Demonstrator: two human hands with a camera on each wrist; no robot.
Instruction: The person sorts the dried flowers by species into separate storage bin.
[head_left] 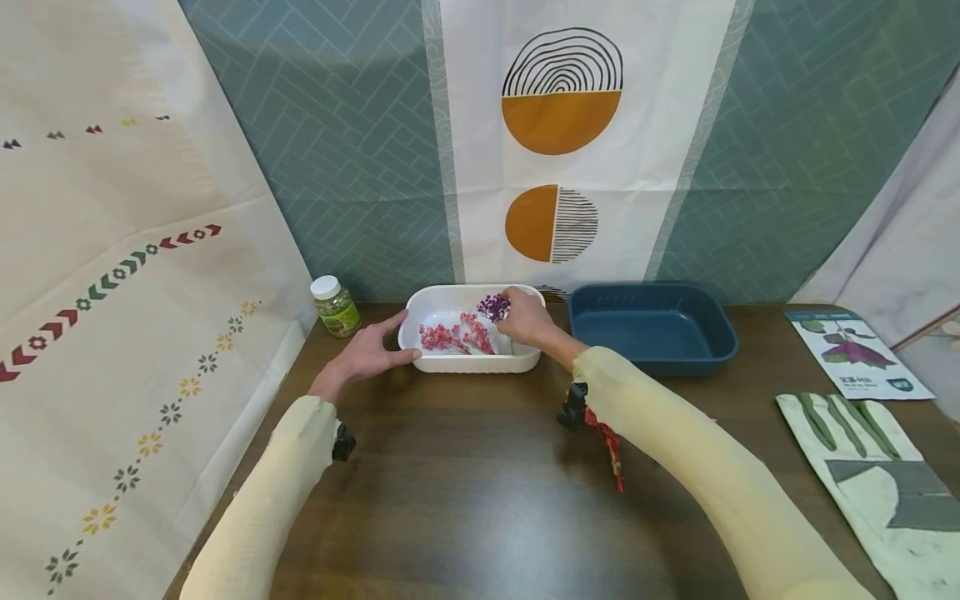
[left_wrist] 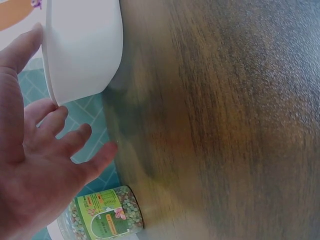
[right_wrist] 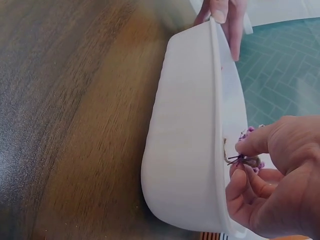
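A white oblong tub (head_left: pixel 480 364) stands against the wall cloth with sprigs of pink dried flowers (head_left: pixel 444 337) lying in it. My right hand (head_left: pixel 528 318) is over the tub's right half and pinches a small bunch of purple dried flowers (head_left: pixel 493 307) between thumb and fingertips. In the right wrist view the cut ends of its thin stems (right_wrist: pixel 235 160) poke out from the fingers. At the tub's left end, my left hand (head_left: pixel 367 350) touches the rim, its thumb and fingers spread. The other fingers stand loosely extended in the left wrist view.
A blue tub (head_left: pixel 652 367) stands right of the white one. A white-lidded jar (head_left: pixel 337 308) sits behind my left hand. Red dried flowers (head_left: pixel 609 446) lie partly under my right sleeve. A picture packet (head_left: pixel 862 354) and a patterned cloth (head_left: pixel 877 492) lie at the right.
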